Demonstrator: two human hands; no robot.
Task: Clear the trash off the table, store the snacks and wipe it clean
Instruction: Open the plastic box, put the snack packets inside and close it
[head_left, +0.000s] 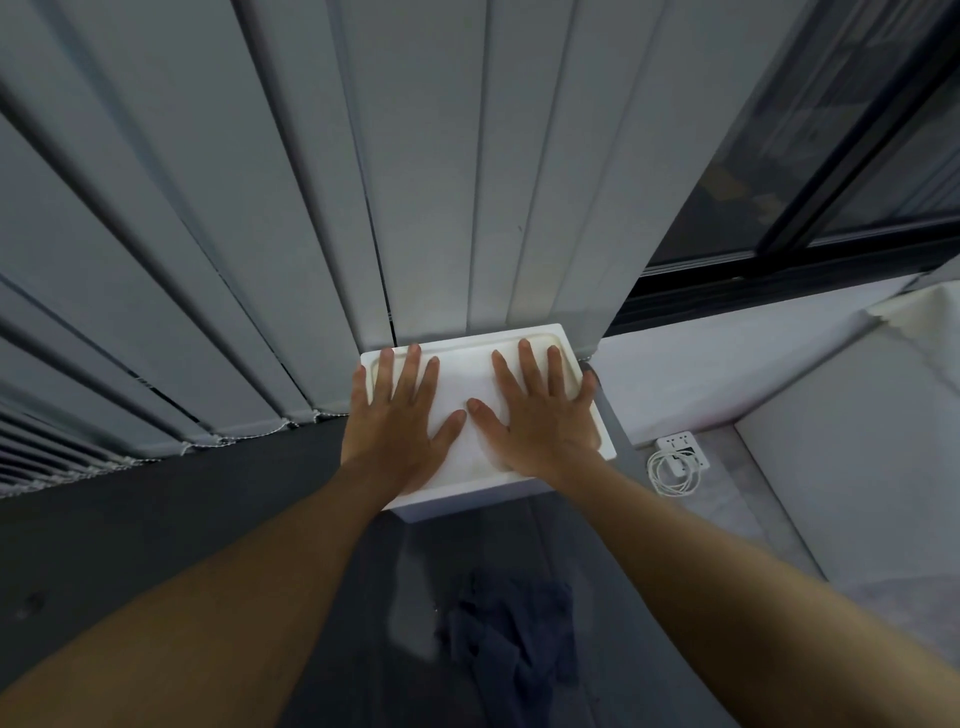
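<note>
Guessing the snacks are already stashed, since the left hand (400, 421) and right hand (543, 421) press flat, fingers (385, 376) spread, on the white box (467, 371) by the blinds (311, 208), so wiping the counter (156, 519) with that blue cloth (514, 639) lying nearer looks left.

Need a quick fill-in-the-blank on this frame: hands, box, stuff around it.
1. The left hand and right hand press flat on top of the ____ box.
2. A coiled white cable lies to the ____ of the box.
3. The crumpled cloth nearest the camera is dark ____.
Missing words: white; right; blue.
</note>
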